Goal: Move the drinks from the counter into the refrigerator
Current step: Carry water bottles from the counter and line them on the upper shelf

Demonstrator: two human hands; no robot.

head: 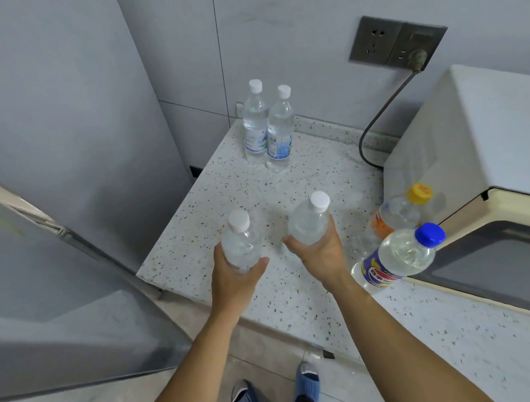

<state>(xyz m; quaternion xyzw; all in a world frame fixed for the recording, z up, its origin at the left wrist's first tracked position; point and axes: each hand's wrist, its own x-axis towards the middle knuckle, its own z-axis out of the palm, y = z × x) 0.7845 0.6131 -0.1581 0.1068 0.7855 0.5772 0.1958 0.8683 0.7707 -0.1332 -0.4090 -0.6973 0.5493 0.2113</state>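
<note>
Refrigerator [65,127]: tall grey body at left, door [44,283] swung open toward the viewer.

Counter [288,177]: speckled pale stone, butting against the refrigerator's side.

Microwave [469,154]: cream casing, on the counter at right; dark cord [377,120] runs up to a wall socket [397,43].

Blue-capped bottle [400,259]: clear liquid, blue and yellow label, standing on the counter just in front of the microwave.

Yellow-capped bottle [398,211]: orange label, standing just behind the blue-capped one, beside the microwave.

Two water bottles [268,125]: white caps, pale blue labels, upright and touching each other at the counter's rear corner near the wall.

Left-held water bottle [240,239]: white cap, upright, over the counter's front left corner. Left hand [234,278] grips its lower body, thumb and fingers curled round it.

Right-held water bottle [309,220]: white cap, upright, over the middle of the counter. Right hand [319,251] wraps round its lower half, fingers curled behind. Whether either held bottle touches the counter cannot be told, since the hands hide the bases.

Slippers [307,382]: blue, on the tiled floor below.
</note>
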